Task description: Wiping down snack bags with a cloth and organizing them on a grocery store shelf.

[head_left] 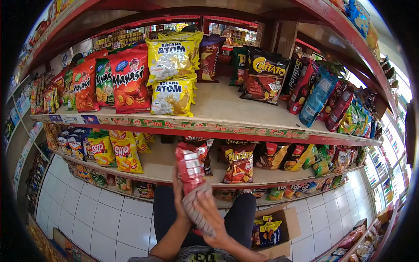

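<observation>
A red snack bag (190, 163) with a white printed panel is held up in front of the shelves, blurred by motion. My left hand (179, 199) grips it along its left side. Over the bag's lower part lies a grey striped cloth (193, 213), which my right hand (211, 214) presses against it with the fingers spread over the fabric. Behind the bag, the middle shelf (163, 163) carries yellow Siip bags (126, 154) on the left and a brown Chitato bag (238, 162) on the right.
The upper shelf (216, 104) bears red Mayasi bags (130, 82), yellow Kacang Atom bags (172, 95), a black Chitato bag (265, 75) and leaning tall packs (317, 95). An open cardboard box (291, 222) with snack packs stands on the tiled floor (98, 216), beside my knee (244, 209).
</observation>
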Motion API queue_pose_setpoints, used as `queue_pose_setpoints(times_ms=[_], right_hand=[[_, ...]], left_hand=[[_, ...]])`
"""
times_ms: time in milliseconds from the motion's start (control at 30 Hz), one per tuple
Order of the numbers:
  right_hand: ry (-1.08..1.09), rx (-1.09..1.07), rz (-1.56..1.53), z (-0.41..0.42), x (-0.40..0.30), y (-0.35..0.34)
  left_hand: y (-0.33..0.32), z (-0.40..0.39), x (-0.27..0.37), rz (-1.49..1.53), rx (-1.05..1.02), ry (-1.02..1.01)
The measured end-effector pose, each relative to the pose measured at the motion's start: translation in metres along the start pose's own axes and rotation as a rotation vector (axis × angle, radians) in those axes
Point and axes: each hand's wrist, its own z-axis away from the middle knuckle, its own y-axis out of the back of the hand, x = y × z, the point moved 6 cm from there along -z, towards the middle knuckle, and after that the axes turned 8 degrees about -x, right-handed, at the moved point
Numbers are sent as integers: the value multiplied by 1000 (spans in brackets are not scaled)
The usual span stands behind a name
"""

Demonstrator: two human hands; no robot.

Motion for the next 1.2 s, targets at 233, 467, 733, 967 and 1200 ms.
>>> queue_pose_setpoints(times_ms=[233,467,733,967,1200], right_hand=[[-403,-6,-451,97,61,-2],[-475,338,517,118,109,75],[-699,-143,183,129,118,50],[-211,317,-430,-14,29,79],[-6,479,-274,-81,14,141]], left_hand=[[33,-19,17,160,96,-74],[-8,-23,31,52,7,-71],[-38,-15,47,-377,-73,-331],[-95,1,39,-746,-433,-330],[-86,-23,75,-603,-421,-441]])
